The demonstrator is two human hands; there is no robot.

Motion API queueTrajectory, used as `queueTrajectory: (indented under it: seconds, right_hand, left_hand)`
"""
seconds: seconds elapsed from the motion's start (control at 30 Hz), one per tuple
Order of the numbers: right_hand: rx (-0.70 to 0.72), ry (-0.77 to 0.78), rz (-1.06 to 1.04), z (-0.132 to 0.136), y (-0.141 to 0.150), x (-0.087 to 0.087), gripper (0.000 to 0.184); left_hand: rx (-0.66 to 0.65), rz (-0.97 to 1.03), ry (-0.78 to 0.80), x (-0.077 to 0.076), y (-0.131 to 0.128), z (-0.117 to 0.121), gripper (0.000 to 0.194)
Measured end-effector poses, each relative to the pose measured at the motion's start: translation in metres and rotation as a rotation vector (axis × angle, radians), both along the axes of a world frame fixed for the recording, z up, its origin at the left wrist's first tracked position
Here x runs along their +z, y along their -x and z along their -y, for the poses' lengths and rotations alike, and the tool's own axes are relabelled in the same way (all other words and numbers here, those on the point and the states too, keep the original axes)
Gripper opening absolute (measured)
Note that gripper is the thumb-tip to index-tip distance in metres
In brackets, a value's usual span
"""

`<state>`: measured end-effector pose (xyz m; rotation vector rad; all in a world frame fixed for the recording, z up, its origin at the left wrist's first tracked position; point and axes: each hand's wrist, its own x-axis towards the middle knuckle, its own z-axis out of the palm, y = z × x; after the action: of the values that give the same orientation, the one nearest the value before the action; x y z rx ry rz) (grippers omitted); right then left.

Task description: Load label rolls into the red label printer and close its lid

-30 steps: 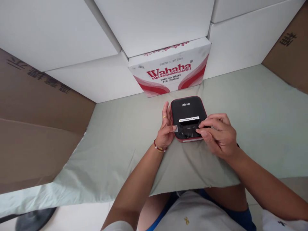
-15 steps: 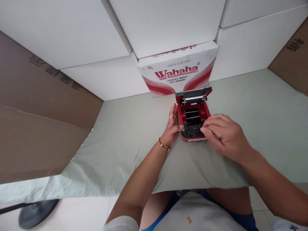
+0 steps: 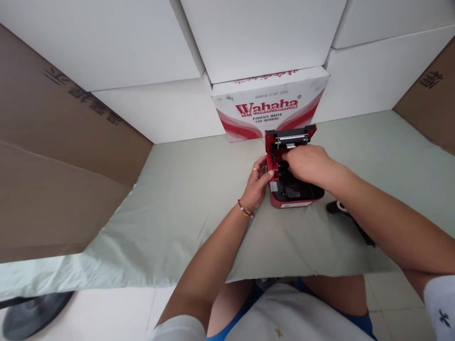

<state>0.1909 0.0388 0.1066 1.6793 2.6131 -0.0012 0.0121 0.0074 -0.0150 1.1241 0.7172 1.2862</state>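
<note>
A small red and black label printer (image 3: 296, 192) stands on the cloth in front of me. Its lid (image 3: 291, 137) is raised, showing a metal rod and a dark roller. My left hand (image 3: 259, 184) grips the printer's left side, thumb on the top edge and fingers along the outer wall. Over the open inside, my right hand (image 3: 310, 163) has its fingers curled down into the compartment. The fingertips are mostly hidden, so whatever they hold or touch does not show. Beside my right forearm lies a black handle-like object (image 3: 351, 221) with a white ring, partly covered by the arm.
A pale green cloth (image 3: 185, 189) covers the table. Behind the printer leans a white and red Wahaha water carton (image 3: 272, 111), against stacked white boxes (image 3: 263, 38). Brown cardboard boxes stand at left (image 3: 64, 166) and right (image 3: 426, 104). A round black base (image 3: 37, 312) is on the floor.
My right hand has moved from the printer's front right corner up and inward, into its compartment. My left hand keeps hold of the side. The black handle-like object has come into sight.
</note>
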Motion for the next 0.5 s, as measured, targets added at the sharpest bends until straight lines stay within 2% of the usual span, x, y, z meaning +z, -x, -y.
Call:
queueTrajectory:
  seconds: [0.13,0.4,0.5]
  right_hand:
    - [-0.036,-0.034,-0.002,0.005,0.002,-0.007,0.018]
    - [-0.087,-0.016,0.005,0.011,0.005,0.000,0.036]
    - [-0.088,-0.020,-0.002,0.013,0.002,0.001,0.036]
  left_hand:
    - [0.017,0.011,0.009,0.001,-0.001,-0.001,0.068]
    - [0.016,-0.002,-0.010,-0.001,-0.001,-0.002,0.067]
    - [0.021,-0.019,-0.018,-0.002,-0.001,-0.002,0.067]
